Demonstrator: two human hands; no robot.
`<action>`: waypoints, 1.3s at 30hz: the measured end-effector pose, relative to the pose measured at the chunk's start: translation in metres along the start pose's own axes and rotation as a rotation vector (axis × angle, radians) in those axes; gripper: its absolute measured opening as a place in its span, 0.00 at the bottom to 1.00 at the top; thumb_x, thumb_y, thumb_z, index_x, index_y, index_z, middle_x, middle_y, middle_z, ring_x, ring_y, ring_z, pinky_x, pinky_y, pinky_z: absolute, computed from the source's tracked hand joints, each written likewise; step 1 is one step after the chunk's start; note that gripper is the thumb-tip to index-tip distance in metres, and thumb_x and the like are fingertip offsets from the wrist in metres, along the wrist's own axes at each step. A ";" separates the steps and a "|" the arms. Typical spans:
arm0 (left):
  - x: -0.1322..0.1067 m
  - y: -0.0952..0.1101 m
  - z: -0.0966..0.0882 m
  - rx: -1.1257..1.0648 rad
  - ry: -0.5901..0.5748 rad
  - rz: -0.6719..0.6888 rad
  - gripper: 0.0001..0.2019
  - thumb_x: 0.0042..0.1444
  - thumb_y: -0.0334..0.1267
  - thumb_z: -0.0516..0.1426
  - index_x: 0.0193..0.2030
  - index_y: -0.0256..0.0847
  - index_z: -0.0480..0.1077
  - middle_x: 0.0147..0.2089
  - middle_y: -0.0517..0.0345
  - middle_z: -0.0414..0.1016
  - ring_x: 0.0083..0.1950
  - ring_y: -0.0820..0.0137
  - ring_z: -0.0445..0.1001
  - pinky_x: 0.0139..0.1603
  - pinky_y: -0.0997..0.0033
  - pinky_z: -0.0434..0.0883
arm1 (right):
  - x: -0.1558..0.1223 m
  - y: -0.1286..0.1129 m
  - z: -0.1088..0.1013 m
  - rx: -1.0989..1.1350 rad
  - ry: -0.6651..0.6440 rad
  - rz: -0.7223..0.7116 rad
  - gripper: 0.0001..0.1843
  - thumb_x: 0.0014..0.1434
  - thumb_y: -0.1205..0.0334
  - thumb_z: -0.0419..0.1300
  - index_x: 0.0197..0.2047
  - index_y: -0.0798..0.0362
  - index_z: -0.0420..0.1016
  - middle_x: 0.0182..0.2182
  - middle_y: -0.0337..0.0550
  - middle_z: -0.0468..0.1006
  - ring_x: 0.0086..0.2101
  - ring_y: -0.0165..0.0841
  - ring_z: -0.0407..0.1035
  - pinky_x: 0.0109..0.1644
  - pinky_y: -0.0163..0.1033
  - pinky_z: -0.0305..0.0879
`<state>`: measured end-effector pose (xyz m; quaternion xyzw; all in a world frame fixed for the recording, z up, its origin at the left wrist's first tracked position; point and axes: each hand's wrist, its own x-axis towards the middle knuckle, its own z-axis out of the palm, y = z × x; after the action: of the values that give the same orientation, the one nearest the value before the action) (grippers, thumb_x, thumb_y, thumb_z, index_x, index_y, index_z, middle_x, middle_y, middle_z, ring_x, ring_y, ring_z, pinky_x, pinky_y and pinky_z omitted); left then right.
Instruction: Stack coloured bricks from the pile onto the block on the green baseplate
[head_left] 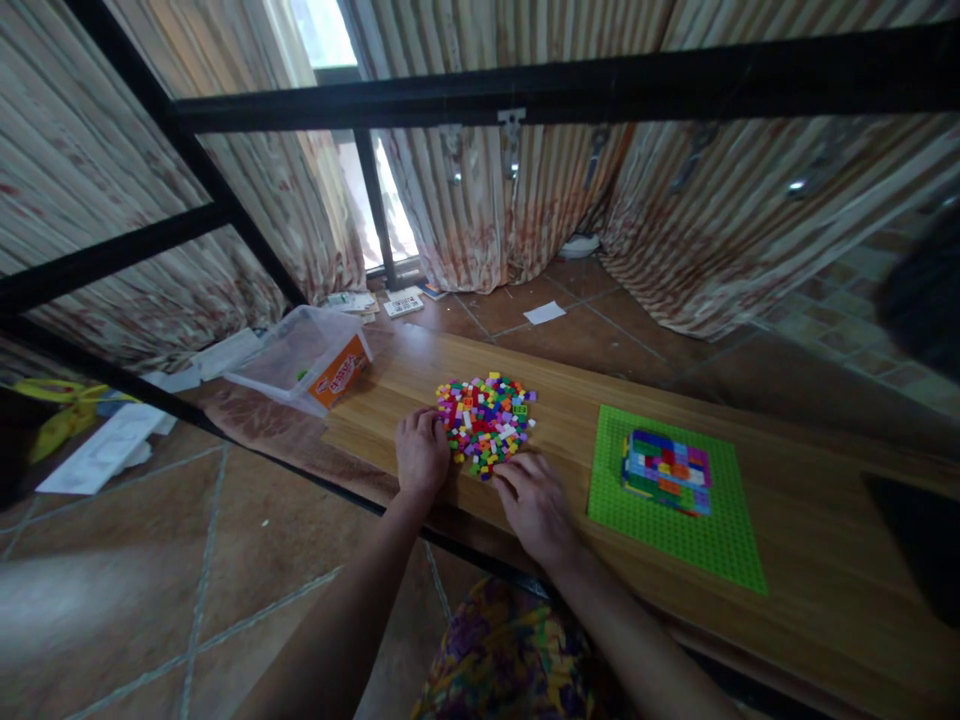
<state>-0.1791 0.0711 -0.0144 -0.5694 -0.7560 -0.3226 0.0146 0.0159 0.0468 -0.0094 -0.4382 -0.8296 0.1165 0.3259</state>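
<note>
Touching the left edge of the brick pile (489,415): left hand (422,452), fingers sitting curled against the outer bricks. Right hand (534,505) is resting at the pile's near right edge, thumb and index finger sitting close together. Can't tell if either hand is pinching a brick; fingertips are showing too small.

Key relation: pile is lying between the hands, just right of the left fingers, ahead and slightly left of the right fingers. Both hands are sitting about equally near it. Pile is spreading roughly round, so no clear long axis; single bricks are lying too jumbled to read.

Further out: green plate (660,532) is lying flat on the tabletop (566,395), right of the right hand, bare wood separating it from the pile. Right hand is sitting nearer to it; left is sitting well apart. Build (666,472) is standing near the plate's middle, studs showing all round.

Other side: clear box (281,358) is standing at the tabletop's left end, beyond the left hand, orange label (345,372) facing the pile. Tabletop's long axis is running left to right, pile and plate sitting along it.
</note>
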 end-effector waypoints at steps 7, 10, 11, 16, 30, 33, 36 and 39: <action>-0.001 -0.002 0.002 -0.004 -0.006 -0.008 0.13 0.61 0.34 0.47 0.43 0.39 0.73 0.48 0.47 0.75 0.51 0.59 0.69 0.56 0.57 0.66 | 0.009 0.024 -0.004 -0.055 0.024 -0.007 0.11 0.63 0.65 0.55 0.35 0.46 0.79 0.35 0.44 0.76 0.39 0.38 0.66 0.44 0.44 0.64; -0.002 -0.004 0.004 -0.012 -0.003 -0.018 0.14 0.60 0.31 0.48 0.44 0.39 0.73 0.48 0.47 0.74 0.52 0.60 0.69 0.56 0.57 0.66 | 0.014 0.031 -0.007 -0.054 0.042 0.021 0.11 0.63 0.65 0.55 0.37 0.46 0.79 0.36 0.44 0.76 0.39 0.38 0.67 0.44 0.43 0.64; -0.002 -0.004 0.004 -0.017 -0.004 -0.021 0.14 0.60 0.30 0.48 0.45 0.39 0.73 0.48 0.48 0.74 0.52 0.60 0.69 0.56 0.58 0.67 | 0.017 0.031 -0.007 -0.055 0.051 0.030 0.11 0.63 0.64 0.55 0.37 0.47 0.79 0.36 0.44 0.76 0.39 0.38 0.67 0.44 0.43 0.64; -0.004 -0.004 0.006 -0.020 0.000 -0.037 0.14 0.60 0.29 0.48 0.45 0.41 0.73 0.47 0.50 0.75 0.51 0.62 0.69 0.55 0.59 0.67 | 0.045 0.015 0.000 -0.012 0.013 0.012 0.11 0.63 0.66 0.54 0.38 0.50 0.79 0.36 0.44 0.76 0.40 0.37 0.66 0.46 0.42 0.62; 0.000 -0.004 0.004 -0.003 0.036 0.028 0.14 0.63 0.39 0.47 0.41 0.39 0.73 0.45 0.48 0.76 0.49 0.60 0.70 0.55 0.57 0.66 | 0.057 -0.002 0.019 -0.029 -0.126 -0.032 0.08 0.63 0.63 0.57 0.36 0.49 0.79 0.38 0.44 0.73 0.42 0.37 0.63 0.49 0.43 0.60; 0.001 -0.003 0.003 -0.005 0.030 0.029 0.14 0.63 0.40 0.48 0.41 0.39 0.73 0.45 0.48 0.76 0.49 0.59 0.70 0.55 0.57 0.65 | 0.052 0.006 0.009 -0.041 -0.124 -0.009 0.09 0.63 0.64 0.57 0.35 0.49 0.78 0.38 0.44 0.74 0.43 0.37 0.63 0.50 0.43 0.60; 0.001 -0.003 0.002 -0.017 0.040 0.028 0.14 0.62 0.41 0.48 0.41 0.40 0.73 0.45 0.49 0.76 0.50 0.59 0.70 0.55 0.57 0.65 | 0.046 0.015 0.003 -0.048 -0.109 0.011 0.10 0.63 0.65 0.56 0.34 0.49 0.79 0.39 0.43 0.74 0.43 0.37 0.64 0.51 0.44 0.60; 0.001 -0.002 0.001 -0.024 0.049 0.035 0.14 0.62 0.44 0.50 0.41 0.40 0.73 0.45 0.48 0.76 0.50 0.59 0.70 0.55 0.57 0.65 | 0.039 0.023 -0.001 -0.051 -0.087 0.031 0.10 0.63 0.65 0.56 0.34 0.48 0.79 0.40 0.44 0.75 0.44 0.38 0.64 0.51 0.44 0.61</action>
<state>-0.1809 0.0723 -0.0161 -0.5746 -0.7414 -0.3452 0.0318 0.0158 0.0919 -0.0030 -0.4538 -0.8387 0.1192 0.2764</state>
